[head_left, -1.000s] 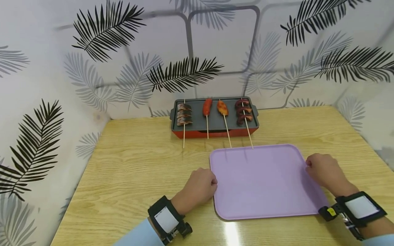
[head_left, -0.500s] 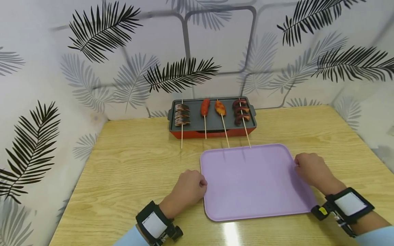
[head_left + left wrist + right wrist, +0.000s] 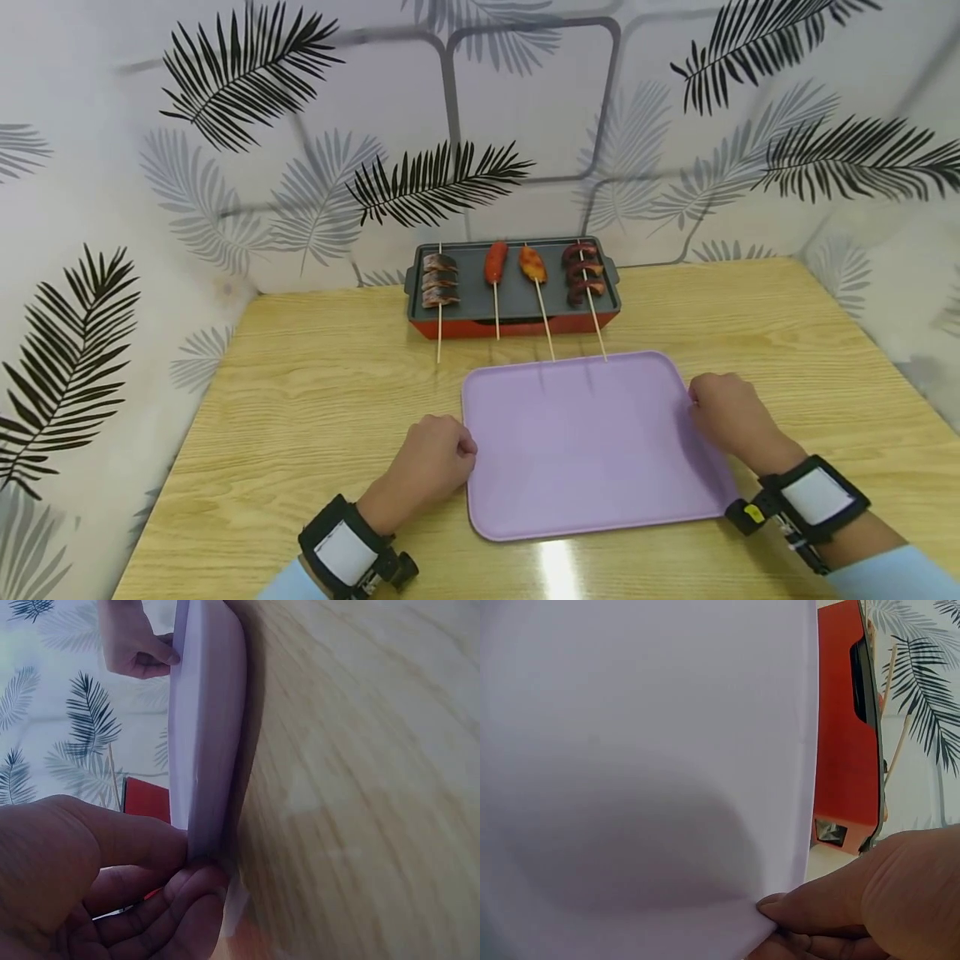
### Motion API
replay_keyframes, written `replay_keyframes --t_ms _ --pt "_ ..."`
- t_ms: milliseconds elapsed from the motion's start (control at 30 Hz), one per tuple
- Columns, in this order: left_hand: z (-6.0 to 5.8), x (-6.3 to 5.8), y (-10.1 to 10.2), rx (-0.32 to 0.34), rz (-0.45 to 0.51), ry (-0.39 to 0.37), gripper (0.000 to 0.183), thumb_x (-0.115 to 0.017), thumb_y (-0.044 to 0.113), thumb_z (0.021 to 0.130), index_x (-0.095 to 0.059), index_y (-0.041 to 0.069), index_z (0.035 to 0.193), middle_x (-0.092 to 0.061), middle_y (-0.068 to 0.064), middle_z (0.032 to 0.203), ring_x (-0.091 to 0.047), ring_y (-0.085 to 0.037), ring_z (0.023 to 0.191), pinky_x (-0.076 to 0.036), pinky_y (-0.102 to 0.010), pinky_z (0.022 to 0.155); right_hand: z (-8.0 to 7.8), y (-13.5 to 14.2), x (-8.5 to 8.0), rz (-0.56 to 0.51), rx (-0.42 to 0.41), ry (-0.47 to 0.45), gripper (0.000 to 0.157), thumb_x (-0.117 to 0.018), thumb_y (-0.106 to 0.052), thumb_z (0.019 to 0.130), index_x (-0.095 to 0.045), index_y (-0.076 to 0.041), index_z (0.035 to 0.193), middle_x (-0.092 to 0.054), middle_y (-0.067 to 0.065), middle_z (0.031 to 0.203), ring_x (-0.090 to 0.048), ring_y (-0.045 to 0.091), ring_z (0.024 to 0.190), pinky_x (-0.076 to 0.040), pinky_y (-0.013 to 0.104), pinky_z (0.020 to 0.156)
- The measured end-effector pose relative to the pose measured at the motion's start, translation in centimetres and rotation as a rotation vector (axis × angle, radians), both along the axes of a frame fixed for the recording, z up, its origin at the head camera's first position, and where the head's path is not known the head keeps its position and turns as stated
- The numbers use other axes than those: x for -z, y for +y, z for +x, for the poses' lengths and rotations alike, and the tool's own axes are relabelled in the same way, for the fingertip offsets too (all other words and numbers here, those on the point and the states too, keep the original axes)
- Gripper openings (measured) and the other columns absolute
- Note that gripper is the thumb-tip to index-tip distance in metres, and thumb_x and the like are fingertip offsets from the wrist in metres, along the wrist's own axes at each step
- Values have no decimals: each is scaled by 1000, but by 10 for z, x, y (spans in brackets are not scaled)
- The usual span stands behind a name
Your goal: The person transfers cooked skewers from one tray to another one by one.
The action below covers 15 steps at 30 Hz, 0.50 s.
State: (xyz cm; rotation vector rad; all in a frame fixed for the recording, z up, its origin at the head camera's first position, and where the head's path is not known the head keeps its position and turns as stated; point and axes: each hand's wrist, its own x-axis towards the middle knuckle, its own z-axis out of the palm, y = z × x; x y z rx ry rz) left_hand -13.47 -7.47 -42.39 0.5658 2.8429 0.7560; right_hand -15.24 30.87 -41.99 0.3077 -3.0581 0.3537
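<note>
A purple rectangular tray (image 3: 577,450) lies in front of the grill in the head view. My left hand (image 3: 429,458) pinches its left rim, thumb above and curled fingers beneath, as the left wrist view shows at the tray's edge (image 3: 217,735). At the opposite side my right hand (image 3: 738,417) pinches the right rim; in the right wrist view its thumb (image 3: 810,904) presses on the tray's top side (image 3: 652,750). The fingers under the right rim are mostly hidden.
Behind the tray stands a red grill with a dark top plate (image 3: 513,296). On it lie a sliced fish skewer (image 3: 440,279), a sausage skewer (image 3: 495,262), a yellow-orange skewer (image 3: 533,265) and a dark curled-meat skewer (image 3: 583,271). Their sticks point forward. A leaf-patterned wall rises behind.
Both hands have shifted the tray leftward across the wooden table, keeping their grip on its two rims. The grill and skewers shift only slightly in view, along with the wall.
</note>
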Motion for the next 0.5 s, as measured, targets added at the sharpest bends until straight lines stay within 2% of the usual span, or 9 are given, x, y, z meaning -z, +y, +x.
replay_keyframes --t_ms 233,500 --pt "-2 -1 -16 -23 10 -36 11 -67 5 84 -77 8 83 -68 1 78 -56 -9 68 -48 -24 58 0 -14 -1 -22 -16 -24 24 -62 6 79 -53 -6 61 -46 1 56 -44 16 51 -35 29 47" --pt "-2 -2 -29 -44 3 -7 9 -68 5 82 -76 9 81 -67 1 76 -57 -9 69 -50 -27 61 -3 -25 -4 -16 -57 -13 24 -64 3 80 -53 -7 61 -46 0 56 -45 16 51 -37 30 47"
